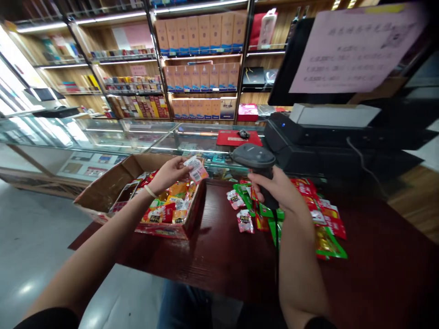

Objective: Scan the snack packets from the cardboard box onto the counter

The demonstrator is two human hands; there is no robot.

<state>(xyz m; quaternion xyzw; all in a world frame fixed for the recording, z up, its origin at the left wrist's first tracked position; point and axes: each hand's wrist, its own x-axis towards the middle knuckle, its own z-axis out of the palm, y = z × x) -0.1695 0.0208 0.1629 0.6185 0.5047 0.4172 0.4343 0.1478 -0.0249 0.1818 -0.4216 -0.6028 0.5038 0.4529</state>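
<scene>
Pinched in the fingers of my left hand point(171, 173) is a small pink-and-white snack packet point(196, 169), its barcode side showing. That hand is over the right part of an open cardboard box point(103, 183) filled with colourful snack packets point(168, 211). My right hand point(274, 187) is wrapped round the handle of a black barcode scanner point(255, 155), whose head points left towards the packet. The scanner's cord hangs down beside my wrist. Below and around my right forearm lies a pile of red and green packets point(331, 219), with two small pink packets point(245, 221) at its left edge.
The dark red tabletop point(219, 256) carries the box and pile. Behind it stand a glass display counter point(137, 137), a red mat point(224, 138) with a mouse point(243, 134), and a black register screen point(291, 59) with a pink paper sheet point(353, 50). Shelves of boxes point(202, 34) line the wall.
</scene>
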